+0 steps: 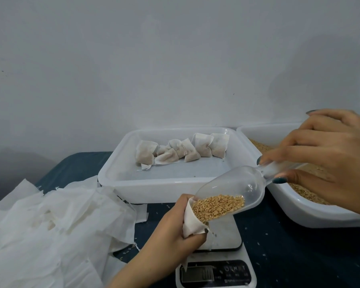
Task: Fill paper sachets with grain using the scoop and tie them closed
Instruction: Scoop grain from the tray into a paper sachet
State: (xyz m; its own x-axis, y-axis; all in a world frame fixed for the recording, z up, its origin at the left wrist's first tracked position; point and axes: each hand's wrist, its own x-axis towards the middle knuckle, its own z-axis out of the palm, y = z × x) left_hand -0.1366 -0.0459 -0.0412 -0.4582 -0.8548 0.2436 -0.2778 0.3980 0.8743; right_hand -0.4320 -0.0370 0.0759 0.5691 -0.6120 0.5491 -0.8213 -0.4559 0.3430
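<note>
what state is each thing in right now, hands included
left hand, grips the sachet
sachet, mouth open, untied, under the scoop's lip
scoop, tilted down, grain at its lip
right hand, pinches the scoop's handle
filled sachets, closed, lying in the middle tray
grain tray, holds loose grain
empty sachets, flat, piled
scale, display on, reading blurred

Head-worn wide-angle view, facing forward and down, close over the table (289, 256)

Filled sachets (183, 151) in ctr tray (154, 181) at back, grain tray (320, 217) just beside it on rt, scale (216, 273) in front, empty sachets (56, 221) piled front-left.
</note>
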